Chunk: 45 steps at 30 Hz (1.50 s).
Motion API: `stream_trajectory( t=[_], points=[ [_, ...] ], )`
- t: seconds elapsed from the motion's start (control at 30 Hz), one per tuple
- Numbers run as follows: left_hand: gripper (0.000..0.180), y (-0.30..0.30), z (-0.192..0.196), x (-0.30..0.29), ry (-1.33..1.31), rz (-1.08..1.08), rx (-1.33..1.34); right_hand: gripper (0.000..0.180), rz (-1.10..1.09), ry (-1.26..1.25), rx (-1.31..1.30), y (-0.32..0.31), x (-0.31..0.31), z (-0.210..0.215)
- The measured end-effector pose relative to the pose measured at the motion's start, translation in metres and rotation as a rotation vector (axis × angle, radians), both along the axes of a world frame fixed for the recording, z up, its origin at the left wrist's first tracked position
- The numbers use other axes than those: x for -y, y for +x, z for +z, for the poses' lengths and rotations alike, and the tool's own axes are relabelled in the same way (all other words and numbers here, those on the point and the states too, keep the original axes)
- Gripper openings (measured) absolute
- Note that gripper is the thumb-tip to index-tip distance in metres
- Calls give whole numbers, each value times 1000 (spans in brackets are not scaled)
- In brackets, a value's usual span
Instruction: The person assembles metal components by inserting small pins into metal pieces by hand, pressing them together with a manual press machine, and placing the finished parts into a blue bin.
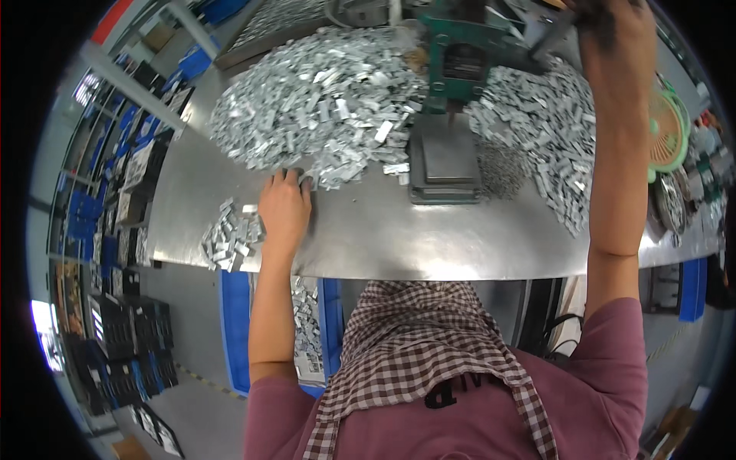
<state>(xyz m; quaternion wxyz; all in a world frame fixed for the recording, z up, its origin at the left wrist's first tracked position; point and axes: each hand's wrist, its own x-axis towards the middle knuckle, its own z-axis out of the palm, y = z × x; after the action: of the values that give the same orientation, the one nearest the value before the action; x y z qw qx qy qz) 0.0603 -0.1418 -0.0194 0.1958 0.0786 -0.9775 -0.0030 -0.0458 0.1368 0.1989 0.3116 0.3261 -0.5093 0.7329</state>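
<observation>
Head view, looking down over a bare steel-topped workbench [429, 245]. Left hand [285, 208]: forearm extended straight forward from the lower edge, palm down, fingers curled loosely at the near edge of a large heap of small flat silver metal stampings [322, 92]; fingertips touch the nearest pieces, but whether any piece is pinched cannot be told. Right hand [613, 31]: arm raised high and nearly straight, closed around the dark lever handle [553, 37] of a green bench press [460, 54] at the far middle of the bench. Press stands on a grey rectangular metal base plate [446, 165], between the two heaps. Stampings: short rectangular strips, bright and reflective, lying jumbled at all angles. Second heap of the same silver strips [548, 130]: right of the press, trailing toward the near edge. Small separate pile of silver strips [228, 238]: near left corner of the bench, just beside the left wrist. Blue plastic bin [234, 330]: below the bench edge, under the left forearm, holding more silver pieces. Green plastic fan [668, 130]: right end of the bench. Dark stacked crates [123, 337]: on the floor at left. Person wears a maroon shirt and a checked cloth over the front.
</observation>
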Motion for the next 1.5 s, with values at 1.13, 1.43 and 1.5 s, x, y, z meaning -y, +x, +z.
stream_trajectory(
  t=[1.13,1.43,1.5],
  points=[
    [23,-14,22,-102,1625,-429,447,21,-223,1292,171,50,-149,-212],
    [19,-12,13,-150,1673,-510,675,22,-357,1403,219,55,-128,-208],
    [18,-11,11,-155,1668,-468,656,26,-356,1540,261,55,-125,-211]
  ],
)
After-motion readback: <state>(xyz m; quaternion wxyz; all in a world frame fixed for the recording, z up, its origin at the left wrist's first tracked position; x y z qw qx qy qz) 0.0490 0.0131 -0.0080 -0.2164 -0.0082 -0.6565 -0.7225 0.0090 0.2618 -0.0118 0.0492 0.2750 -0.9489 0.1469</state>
